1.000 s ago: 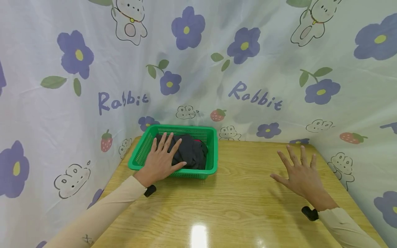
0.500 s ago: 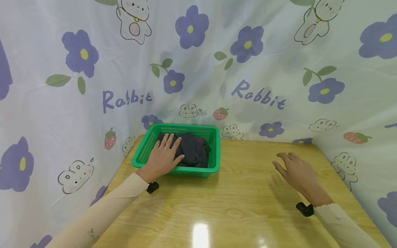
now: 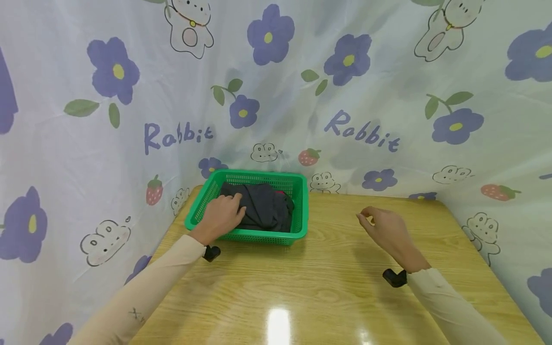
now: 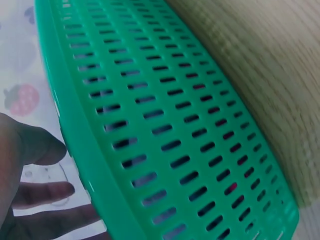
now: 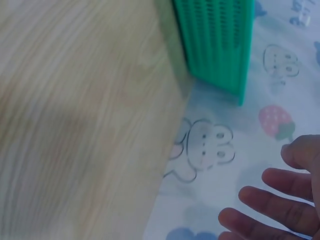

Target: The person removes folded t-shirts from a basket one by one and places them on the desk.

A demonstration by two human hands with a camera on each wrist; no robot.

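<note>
Left hand over the left part of the basket, fingers loosely bent, thumb apart; I can't tell if it touches cloth. Right hand hangs above the tabletop, narrow thumb gap, holding nothing. Dark cloth lies bunched inside the basket. I'd guess soft, light, grippy, not fragile; I'd pinch a top fold. Basket looks stiff: hold the rim.
</note>
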